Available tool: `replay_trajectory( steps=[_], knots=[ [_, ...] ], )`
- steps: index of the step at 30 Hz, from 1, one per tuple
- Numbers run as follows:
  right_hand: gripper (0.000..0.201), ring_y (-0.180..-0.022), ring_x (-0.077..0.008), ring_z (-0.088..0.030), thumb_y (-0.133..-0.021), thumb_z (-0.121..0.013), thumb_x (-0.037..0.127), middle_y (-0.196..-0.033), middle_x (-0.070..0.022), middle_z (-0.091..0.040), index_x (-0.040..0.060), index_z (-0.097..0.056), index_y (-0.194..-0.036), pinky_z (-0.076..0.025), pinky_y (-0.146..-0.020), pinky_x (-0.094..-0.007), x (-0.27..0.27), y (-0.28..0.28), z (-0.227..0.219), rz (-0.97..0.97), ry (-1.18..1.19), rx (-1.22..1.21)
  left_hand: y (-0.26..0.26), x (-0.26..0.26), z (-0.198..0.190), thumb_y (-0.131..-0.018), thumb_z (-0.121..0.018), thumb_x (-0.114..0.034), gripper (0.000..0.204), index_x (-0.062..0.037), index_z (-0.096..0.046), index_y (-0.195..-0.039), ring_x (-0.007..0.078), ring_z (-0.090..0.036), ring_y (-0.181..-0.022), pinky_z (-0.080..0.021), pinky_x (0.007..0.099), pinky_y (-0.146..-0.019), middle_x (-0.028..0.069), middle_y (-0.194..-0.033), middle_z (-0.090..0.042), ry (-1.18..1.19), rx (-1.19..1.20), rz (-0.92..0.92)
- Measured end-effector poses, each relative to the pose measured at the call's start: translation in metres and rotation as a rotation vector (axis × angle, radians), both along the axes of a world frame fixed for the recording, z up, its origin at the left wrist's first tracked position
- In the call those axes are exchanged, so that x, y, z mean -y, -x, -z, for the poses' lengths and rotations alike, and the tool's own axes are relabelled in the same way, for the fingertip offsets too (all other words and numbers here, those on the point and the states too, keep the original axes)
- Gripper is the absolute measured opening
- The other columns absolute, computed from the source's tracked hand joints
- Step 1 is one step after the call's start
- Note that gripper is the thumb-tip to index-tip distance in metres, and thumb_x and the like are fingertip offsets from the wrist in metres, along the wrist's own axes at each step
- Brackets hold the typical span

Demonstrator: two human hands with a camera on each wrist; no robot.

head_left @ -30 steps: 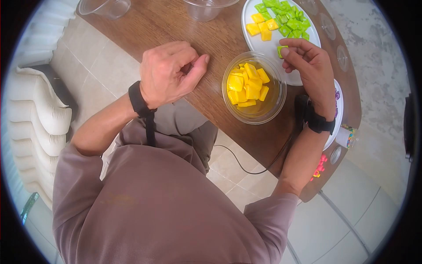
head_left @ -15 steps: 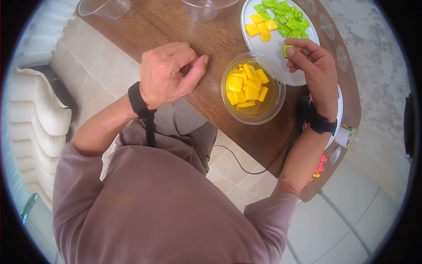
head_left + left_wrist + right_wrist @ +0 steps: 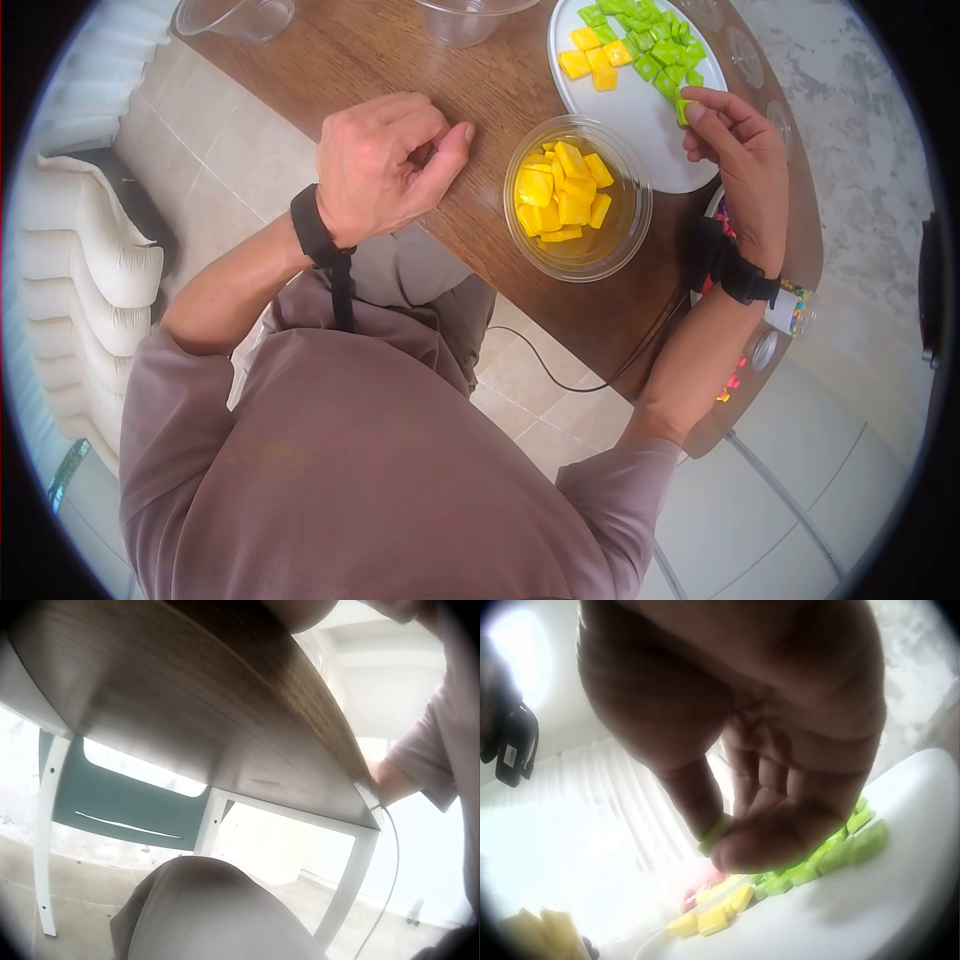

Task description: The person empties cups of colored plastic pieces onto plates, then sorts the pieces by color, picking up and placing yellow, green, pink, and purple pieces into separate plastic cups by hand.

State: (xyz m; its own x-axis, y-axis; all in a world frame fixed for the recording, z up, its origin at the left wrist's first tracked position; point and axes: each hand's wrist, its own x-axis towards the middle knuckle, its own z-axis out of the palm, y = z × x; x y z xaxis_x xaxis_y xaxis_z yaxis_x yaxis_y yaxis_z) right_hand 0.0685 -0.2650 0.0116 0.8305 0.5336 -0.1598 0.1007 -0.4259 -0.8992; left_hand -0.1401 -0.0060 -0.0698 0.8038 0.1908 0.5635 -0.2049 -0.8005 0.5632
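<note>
Between thumb and index finger my right hand (image 3: 745, 165) pinches a small green wrapped candy (image 3: 682, 112), seen edge-on in the right wrist view. It is over the right edge of a white oval plate (image 3: 645, 145), just below a group of green candies (image 3: 655, 45). Several yellow candies (image 3: 590, 62) lie to the left of the green ones on that plate. Nearer my body, a clear round tub (image 3: 640, 225) holds more yellow candies (image 3: 562, 195). My left hand (image 3: 385, 165) rests at the table's front edge, fingers loosely curled, with no object showing in it.
Two clear containers, a tub (image 3: 465, 28) and another (image 3: 245, 18), stand at the back left of the wooden table (image 3: 370, 60). Right of my forearm are a jar of colourful bits (image 3: 790, 308), a round lid (image 3: 764, 350) and small pink pieces. A black cable (image 3: 575, 388) hangs off the front edge.
My right hand has shifted to the right across the plate with the green candy, away from the tub and nearer the green group. The left hand stays in place.
</note>
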Motion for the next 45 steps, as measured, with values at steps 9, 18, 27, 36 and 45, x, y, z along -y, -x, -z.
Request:
replay_trajectory(
  steps=[9, 18, 27, 36, 45],
  knots=[
    [0.024, -0.072, -0.0076, -0.061, -0.097, -0.072, 0.019, -0.086, -0.002, -0.07, 0.0016, -0.074, -0.113, -0.049, -0.068, -0.0227, -0.005, 0.003, 0.003, 0.047, 0.071, -0.009, 0.0, 0.0, 0.0, -0.083, -0.077, -0.013, 0.028, -0.0066, -0.058, -0.064, 0.0237, -0.053, -0.049, -0.04, 0.036, -0.044, 0.005, -0.059, -0.054, -0.002, 0.004, -0.001],
    [0.023, -0.071, -0.0082, -0.062, -0.095, -0.072, 0.015, -0.084, -0.0029, -0.072, -0.0023, -0.074, -0.11, -0.051, -0.069, -0.0232, -0.011, 0.013, -0.003, -0.02, 0.057, 0.005, 0.0, 0.0, -0.001, -0.083, -0.077, -0.013, 0.028, -0.0067, -0.058, -0.064, 0.0245, -0.053, -0.05, -0.04, 0.0367, -0.044, 0.0052, -0.059, -0.053, 0.004, -0.004, 0.003],
    [0.02, -0.07, -0.0075, -0.061, -0.095, -0.071, 0.012, -0.083, -0.0019, -0.071, -0.0028, -0.074, -0.108, -0.05, -0.069, -0.0231, -0.016, 0.018, -0.002, -0.116, 0.042, -0.007, 0.001, -0.001, 0.0, -0.083, -0.077, -0.012, 0.029, -0.0072, -0.057, -0.064, 0.025, -0.053, -0.05, -0.039, 0.0372, -0.044, 0.0051, -0.059, -0.053, -0.003, 0.006, 0.002],
    [0.021, -0.07, -0.0075, -0.061, -0.094, -0.072, 0.011, -0.083, -0.0019, -0.071, -0.0029, -0.074, -0.109, -0.05, -0.069, -0.023, -0.017, 0.02, -0.003, -0.126, 0.054, 0.015, 0.0, -0.001, 0.0, -0.083, -0.077, -0.012, 0.029, -0.0074, -0.056, -0.063, 0.0248, -0.052, -0.049, -0.038, 0.0374, -0.043, 0.0052, -0.059, -0.052, 0.005, 0.011, 0.006],
    [0.019, -0.07, -0.0074, -0.06, -0.096, -0.072, 0.011, -0.082, -0.0012, -0.07, -0.0025, -0.074, -0.109, -0.049, -0.068, -0.0224, -0.017, 0.02, -0.003, -0.154, 0.067, 0.015, 0.0, -0.002, -0.001, -0.083, -0.077, -0.012, 0.029, -0.0074, -0.056, -0.063, 0.0242, -0.051, -0.049, -0.038, 0.0369, -0.043, 0.0052, -0.058, -0.052, -0.003, 0.004, 0.01]
  ],
)
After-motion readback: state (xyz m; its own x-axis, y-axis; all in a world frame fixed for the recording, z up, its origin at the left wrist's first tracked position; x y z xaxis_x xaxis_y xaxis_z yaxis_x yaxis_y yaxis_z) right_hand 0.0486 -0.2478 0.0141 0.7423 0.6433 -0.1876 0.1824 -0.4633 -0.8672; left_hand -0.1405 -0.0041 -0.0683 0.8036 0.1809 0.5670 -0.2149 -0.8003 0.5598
